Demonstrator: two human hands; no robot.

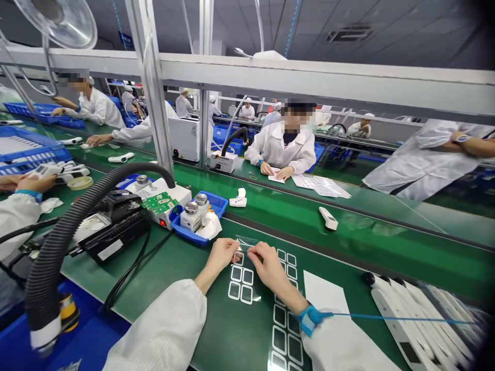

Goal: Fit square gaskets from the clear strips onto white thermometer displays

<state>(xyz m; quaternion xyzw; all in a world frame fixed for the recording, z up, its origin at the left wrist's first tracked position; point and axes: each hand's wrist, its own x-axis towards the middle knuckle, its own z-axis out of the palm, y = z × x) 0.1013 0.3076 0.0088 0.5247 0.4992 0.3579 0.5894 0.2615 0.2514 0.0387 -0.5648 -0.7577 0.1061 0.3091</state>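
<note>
My left hand pinches the upper left edge of a small transparent film sheet. White rounded-square frames show on this sheet, in rows above the green bench. At its upper right, my right hand has thumb and forefinger pressed together on the film. A blue wrist strap with a cord circles my right wrist. Under and beside my right forearm lies a longer strip of similar white-rimmed squares. A blank white sheet is just right of that forearm.
Several white handheld devices lie side by side at right. A blue tray holds metal-lidded bottles. A black hose arches at left. On the green conveyor lies a white device. Across it sits a co-worker.
</note>
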